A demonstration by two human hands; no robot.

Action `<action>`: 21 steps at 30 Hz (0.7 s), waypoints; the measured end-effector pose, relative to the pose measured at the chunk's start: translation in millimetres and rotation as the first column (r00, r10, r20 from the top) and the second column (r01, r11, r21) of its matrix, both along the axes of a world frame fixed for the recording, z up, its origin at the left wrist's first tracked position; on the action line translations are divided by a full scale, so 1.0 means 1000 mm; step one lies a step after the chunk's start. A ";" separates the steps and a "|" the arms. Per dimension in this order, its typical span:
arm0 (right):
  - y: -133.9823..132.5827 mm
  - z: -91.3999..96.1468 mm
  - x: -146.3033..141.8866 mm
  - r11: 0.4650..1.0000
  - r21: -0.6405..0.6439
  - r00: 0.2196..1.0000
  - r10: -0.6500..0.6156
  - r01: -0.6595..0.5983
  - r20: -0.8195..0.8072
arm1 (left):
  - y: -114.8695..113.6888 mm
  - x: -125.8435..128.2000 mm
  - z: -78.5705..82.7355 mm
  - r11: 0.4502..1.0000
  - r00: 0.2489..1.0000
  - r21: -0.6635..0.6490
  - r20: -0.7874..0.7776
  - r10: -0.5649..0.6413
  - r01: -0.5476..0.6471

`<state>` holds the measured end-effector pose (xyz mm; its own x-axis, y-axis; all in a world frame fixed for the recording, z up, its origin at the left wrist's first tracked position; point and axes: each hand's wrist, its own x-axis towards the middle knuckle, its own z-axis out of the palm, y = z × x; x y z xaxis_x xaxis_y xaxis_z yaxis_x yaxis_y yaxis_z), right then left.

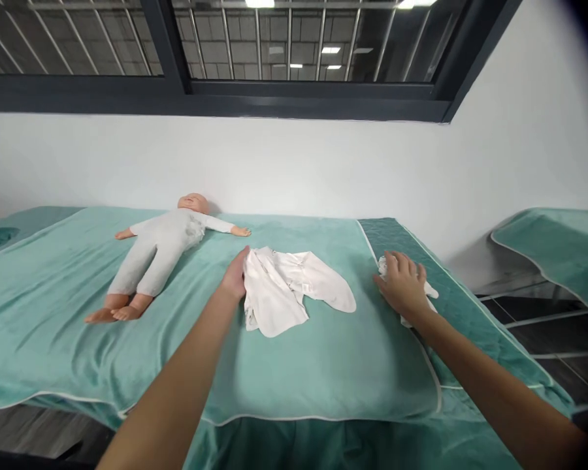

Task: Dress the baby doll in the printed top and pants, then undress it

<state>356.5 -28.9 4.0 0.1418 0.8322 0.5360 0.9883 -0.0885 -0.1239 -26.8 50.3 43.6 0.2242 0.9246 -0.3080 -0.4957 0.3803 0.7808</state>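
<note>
White baby pants (279, 294) with two rounded leg ends lie spread on the green bed cover. My left hand (236, 274) grips them at their left edge, its fingers partly hidden by the fabric. Farther right, my right hand (402, 284) is closed over a small crumpled white cloth (430, 291), whose edges show on both sides of the fingers. Most of that cloth is covered by the hand, so its kind cannot be made out. A baby doll (164, 238) in a pale bodysuit lies on its back to the left, arms spread, touched by neither hand.
The green cover (318, 385) lies over a bed against a white wall (294, 163). Above is a dark-framed window (255, 98) with bars behind it. At the right, beyond a gap, stands another green-covered surface (563, 245) near metal rails (549, 320).
</note>
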 end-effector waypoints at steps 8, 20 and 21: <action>0.025 0.148 -0.128 0.599 0.140 0.365 0.639 -0.789 -0.677 | -0.041 0.013 0.152 0.814 0.815 0.381 -0.550 -0.182 0.439; -0.014 0.254 -0.148 0.486 -0.334 0.589 0.642 -0.808 -0.491 | -0.099 -0.012 0.205 0.412 0.086 0.562 -0.658 0.748 0.717; -0.017 0.250 -0.149 0.534 -0.339 0.631 0.626 -0.775 -0.458 | -0.101 -0.013 0.200 0.414 0.042 0.557 -0.631 0.775 0.720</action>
<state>207.6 -45.5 254.4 -0.5380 0.8377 0.0935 0.6883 0.5007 -0.5249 -39.8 -50.6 243.4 0.4621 0.7037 0.5397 0.7937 -0.5996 0.1023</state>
